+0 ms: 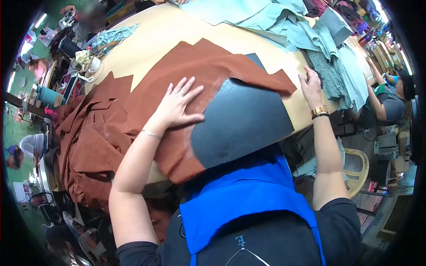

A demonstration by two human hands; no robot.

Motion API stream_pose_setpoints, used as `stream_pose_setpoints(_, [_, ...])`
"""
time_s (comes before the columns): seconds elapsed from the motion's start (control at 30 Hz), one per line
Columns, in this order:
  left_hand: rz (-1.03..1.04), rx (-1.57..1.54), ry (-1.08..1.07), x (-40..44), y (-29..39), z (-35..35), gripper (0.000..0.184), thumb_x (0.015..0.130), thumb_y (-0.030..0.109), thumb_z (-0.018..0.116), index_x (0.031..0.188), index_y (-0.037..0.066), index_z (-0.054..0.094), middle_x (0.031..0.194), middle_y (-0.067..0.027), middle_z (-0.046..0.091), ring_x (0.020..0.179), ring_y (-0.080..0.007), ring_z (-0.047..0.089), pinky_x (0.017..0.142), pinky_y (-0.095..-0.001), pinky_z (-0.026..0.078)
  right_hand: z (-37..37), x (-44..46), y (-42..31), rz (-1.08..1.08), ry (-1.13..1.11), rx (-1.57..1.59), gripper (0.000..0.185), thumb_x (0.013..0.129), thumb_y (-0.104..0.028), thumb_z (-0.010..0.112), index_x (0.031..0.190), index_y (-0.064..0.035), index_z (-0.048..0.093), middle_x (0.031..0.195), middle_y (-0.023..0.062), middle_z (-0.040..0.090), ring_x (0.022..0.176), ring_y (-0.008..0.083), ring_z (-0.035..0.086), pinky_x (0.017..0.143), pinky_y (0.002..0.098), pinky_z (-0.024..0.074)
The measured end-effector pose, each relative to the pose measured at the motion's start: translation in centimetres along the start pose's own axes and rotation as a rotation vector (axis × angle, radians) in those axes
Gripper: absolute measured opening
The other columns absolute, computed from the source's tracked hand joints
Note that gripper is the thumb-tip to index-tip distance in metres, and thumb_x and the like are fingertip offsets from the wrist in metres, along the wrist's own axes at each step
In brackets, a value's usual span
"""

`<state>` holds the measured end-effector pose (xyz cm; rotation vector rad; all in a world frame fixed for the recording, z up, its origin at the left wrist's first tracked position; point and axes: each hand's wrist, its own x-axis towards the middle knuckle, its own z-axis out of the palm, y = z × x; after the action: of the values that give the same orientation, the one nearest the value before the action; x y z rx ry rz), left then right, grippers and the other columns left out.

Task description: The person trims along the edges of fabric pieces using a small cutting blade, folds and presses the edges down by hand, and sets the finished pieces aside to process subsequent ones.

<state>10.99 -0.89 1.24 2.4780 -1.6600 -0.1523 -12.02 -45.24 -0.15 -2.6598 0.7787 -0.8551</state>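
Observation:
My left hand (179, 104) lies flat with spread fingers on a large reddish-brown cloth (151, 88). Its thumb reaches the edge of a dark, smooth board (248, 117). The cloth covers the board's left side, and a strip of it crosses the far side. More of the same brown cloth (97, 150) is bunched at the left and hangs over the table edge. To the right of the board, my right hand (313, 88) is over the pale tabletop (295, 106), fingers loosely bent and apart, with nothing visible in it.
Light green cloth pieces (248, 15) are heaped at the far side and down the right edge. A white cup-like item (94, 65) and cord are at the left edge. A plastic chair (357, 170) stands at the right. Another person (392, 99) is beyond it.

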Motion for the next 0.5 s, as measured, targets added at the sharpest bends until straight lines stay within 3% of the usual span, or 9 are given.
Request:
stream_pose_setpoints(0.03, [-0.101,-0.037,0.081,1.1,0.4,1.0,0.095,0.08,0.077,0.058,0.154,0.022,0.038,0.164,-0.0146,0.021,0.152,-0.0362,0.016,0.119,-0.0625,0.011,-0.3,-0.4,-2.4,-0.14,0.093,0.041,0.041,0.095,-0.028,0.063,0.122,0.0037,0.062,0.113,0.0218,0.067,0.11,0.0348,0.062,0.099,0.0402,0.0465])
stream_pose_setpoints(0.1, [-0.458,0.0,0.155,4.3,1.9,2.0,0.096,0.083,0.077,0.053,0.156,0.018,0.033,0.164,-0.0168,0.018,0.152,-0.0358,0.013,0.118,-0.0647,0.008,-2.2,-2.6,-10.8,-0.051,-0.063,0.284,0.038,0.094,-0.027,0.064,0.12,0.0016,0.064,0.113,0.0209,0.067,0.109,0.0355,0.062,0.098,0.0414,0.0467])
stream_pose_setpoints(0.13, [-0.664,-0.12,0.218,6.4,1.7,3.1,0.094,0.088,0.074,0.048,0.157,0.014,0.028,0.164,-0.0197,0.017,0.153,-0.0358,0.01,0.118,-0.0663,0.003,-1.9,-4.0,-13.6,-0.098,-0.161,0.445,0.038,0.094,-0.029,0.065,0.119,0.0005,0.064,0.111,0.0197,0.067,0.108,0.0354,0.062,0.097,0.0408,0.0471])
stream_pose_setpoints(0.17, [-0.772,-0.473,0.43,7.8,2.3,2.7,0.091,0.091,0.071,0.047,0.157,0.011,0.027,0.164,-0.0225,0.015,0.153,-0.036,0.008,0.118,-0.0653,-0.001,-1.7,-5.2,-15.5,-0.269,-0.218,0.323,0.045,0.092,-0.038,0.067,0.118,-0.0005,0.065,0.114,0.0174,0.067,0.112,0.0341,0.061,0.099,0.0439,0.0459])
stream_pose_setpoints(0.2, [-0.797,-0.615,0.548,9.0,2.9,2.3,0.089,0.091,0.07,0.048,0.157,0.012,0.028,0.163,-0.0233,0.015,0.153,-0.0359,0.008,0.118,-0.0648,-0.002,-1.3,-6.9,-17.2,-0.338,-0.261,0.27,0.052,0.09,-0.042,0.068,0.121,-0.0015,0.064,0.117,0.0162,0.066,0.115,0.0334,0.059,0.101,0.0458,0.0444])
stream_pose_setpoints(0.27, [-0.7,-0.726,0.629,8.8,3.9,1.3,0.09,0.089,0.069,0.053,0.156,0.013,0.03,0.163,-0.0231,0.018,0.153,-0.0366,0.009,0.118,-0.0647,0.0,-0.7,-10.0,-19.2,-0.402,-0.334,0.167,0.064,0.085,-0.049,0.071,0.129,-0.0037,0.059,0.126,0.0139,0.062,0.121,0.0322,0.055,0.104,0.0481,0.0415])
stream_pose_setpoints(0.33, [-0.418,-0.312,0.357,6.0,2.5,0.5,0.093,0.086,0.07,0.056,0.155,0.014,0.031,0.163,-0.0225,0.019,0.153,-0.0375,0.01,0.119,-0.0639,0.004,-0.3,-11.0,-18.9,-0.432,-0.371,0.039,0.074,0.082,-0.049,0.073,0.139,-0.0067,0.051,0.135,0.0126,0.058,0.127,0.0304,0.051,0.104,0.0461,0.0408])
stream_pose_setpoints(0.4, [-0.215,-0.031,0.098,2.4,1.2,0.8,0.098,0.081,0.071,0.062,0.154,0.014,0.033,0.162,-0.0212,0.021,0.151,-0.0389,0.014,0.119,-0.0616,0.012,-0.7,-10.2,-18.0,-0.346,-0.369,0.11,0.064,0.084,-0.041,0.073,0.137,-0.0096,0.053,0.129,0.0104,0.06,0.119,0.0304,0.054,0.098,0.0453,0.0448])
stream_pose_setpoints(0.5, [-0.342,0.031,0.142,-1.6,2.6,1.1,0.1,0.08,0.071,0.063,0.154,0.011,0.033,0.161,-0.0235,0.023,0.15,-0.0403,0.019,0.119,-0.0595,0.018,-0.4,-8.6,-14.5,-0.273,-0.406,0.289,0.057,0.083,-0.032,0.076,0.132,-0.0088,0.057,0.114,0.0111,0.062,0.108,0.0315,0.058,0.091,0.0411,0.0503])
